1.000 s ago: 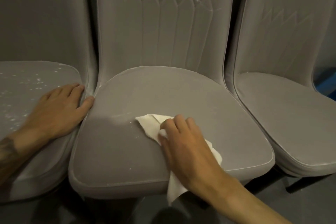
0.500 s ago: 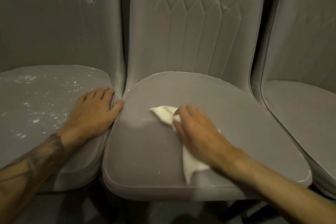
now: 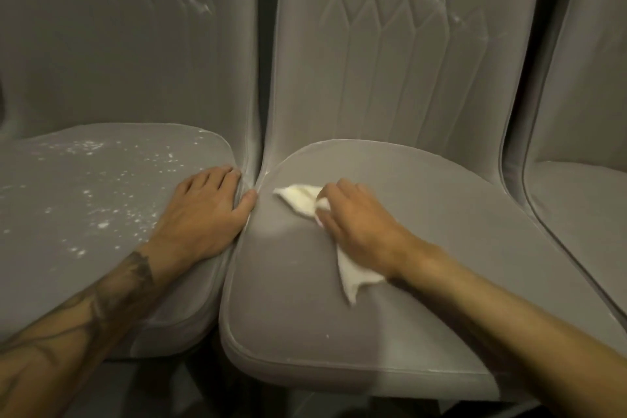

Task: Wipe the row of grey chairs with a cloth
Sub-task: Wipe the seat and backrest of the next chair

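slid further toward the inner edge of the middle seat (image 3: 390, 282) since a moment ago, right hand (image 3: 359, 220) curled over the white cloth (image 3: 300, 198), pinching it against the cushion, one corner poking out ahead of the fingertips and a tail trailing under the wrist. left hand (image 3: 203, 214) lying flat and empty on the neighbouring speckled seat (image 3: 84, 214), thumb at the seam. best to press evenly, sweep right into the seam beside the thumb, then refold to a clean face.

Matt grey velvety chairs (image 3: 424, 248); soft white cloth (image 3: 300, 198)
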### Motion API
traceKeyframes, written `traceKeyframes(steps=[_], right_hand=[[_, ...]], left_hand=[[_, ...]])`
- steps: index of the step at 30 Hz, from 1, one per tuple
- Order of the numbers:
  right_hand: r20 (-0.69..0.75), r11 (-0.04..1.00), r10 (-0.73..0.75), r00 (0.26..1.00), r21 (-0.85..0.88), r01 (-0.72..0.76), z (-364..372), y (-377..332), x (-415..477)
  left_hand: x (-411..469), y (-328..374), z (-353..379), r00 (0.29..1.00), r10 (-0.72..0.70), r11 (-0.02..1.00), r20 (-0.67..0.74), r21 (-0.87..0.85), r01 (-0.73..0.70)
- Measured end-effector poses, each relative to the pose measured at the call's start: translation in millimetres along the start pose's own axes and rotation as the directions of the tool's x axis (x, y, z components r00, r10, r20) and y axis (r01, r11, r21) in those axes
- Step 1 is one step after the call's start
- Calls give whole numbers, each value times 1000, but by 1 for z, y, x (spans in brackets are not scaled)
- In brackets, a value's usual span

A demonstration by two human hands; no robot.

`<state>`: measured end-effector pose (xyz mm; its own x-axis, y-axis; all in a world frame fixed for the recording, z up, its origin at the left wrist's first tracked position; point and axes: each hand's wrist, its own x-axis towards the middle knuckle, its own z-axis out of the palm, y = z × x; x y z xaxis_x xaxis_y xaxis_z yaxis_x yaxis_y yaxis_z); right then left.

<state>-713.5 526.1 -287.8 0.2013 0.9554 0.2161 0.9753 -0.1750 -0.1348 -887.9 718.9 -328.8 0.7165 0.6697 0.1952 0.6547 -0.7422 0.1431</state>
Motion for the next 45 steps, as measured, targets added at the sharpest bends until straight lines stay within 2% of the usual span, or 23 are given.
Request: traceKeyframes(steps=[2,3,5,7,9,11,14,15,19,21,24,27,29,31,33,34,37,39,41,42,45], right_hand=[[-11,996,75,997,-46,-76,0,0,17],[-44,999,34,998,-40,-36,4,-7,18],[-115,988,-149,982,27,153,12,-26,2],[-96,953,-273,957,111,283,12,-40,-20],[-52,941,-307,950,132,311,10,-36,-25],[-41,961,-252,967,104,255,9,-26,-8],[-12,996,-85,996,39,86,5,-19,24],[-16,996,-83,996,31,84,7,-23,26],[-53,908,-370,928,189,373,11,-60,-25],[-5,880,-432,902,215,423,7,-63,-41],[12,935,-319,948,166,313,-2,-53,-17],[-22,977,-199,980,68,200,3,-51,2],[-50,952,-284,957,102,288,7,-61,-11],[-26,911,-371,928,184,370,9,-67,-29],[-17,901,-395,919,188,391,9,-58,-23],[-18,915,-373,928,157,371,10,-50,-12],[-36,984,-150,988,90,152,16,-18,41],[-35,996,44,998,77,-41,19,-1,78],[-68,989,125,990,84,-119,29,-2,99],[-86,989,112,990,103,-103,34,-7,102],[-109,978,-68,992,189,88,42,-15,91]], left_hand=[[0,0,1,1000,5,1000,-4,1,-5],[0,0,1,1000,8,1000,-1,4,-8],[0,0,0,1000,11,1000,4,-3,-11],[-2,0,-2,1000,21,999,-6,28,-21],[-4,2,-3,999,44,995,-7,85,-43],[-5,2,-4,999,38,997,3,66,-38],[-6,3,-5,999,27,999,-21,37,-26],[-6,3,-5,999,37,998,-17,47,-36],[-6,3,-7,999,48,995,0,92,-48],[-7,4,-7,998,70,986,-9,150,-68],[-7,2,-6,995,99,978,19,184,-101],[-5,1,-5,997,75,994,5,75,-75],[-4,1,-5,997,74,992,-1,98,-74],[-6,2,-6,992,125,963,8,240,-123],[-9,3,-6,985,166,926,38,336,-169],[-10,2,-8,988,151,935,40,320,-156],[-10,2,-9,991,129,976,-33,182,-121],[-11,2,-6,985,156,970,-72,200,-139],[-12,2,-4,981,165,970,-99,196,-144],[-12,1,-4,979,171,968,-109,205,-146],[-11,1,-1,977,203,931,-57,321,-175]])
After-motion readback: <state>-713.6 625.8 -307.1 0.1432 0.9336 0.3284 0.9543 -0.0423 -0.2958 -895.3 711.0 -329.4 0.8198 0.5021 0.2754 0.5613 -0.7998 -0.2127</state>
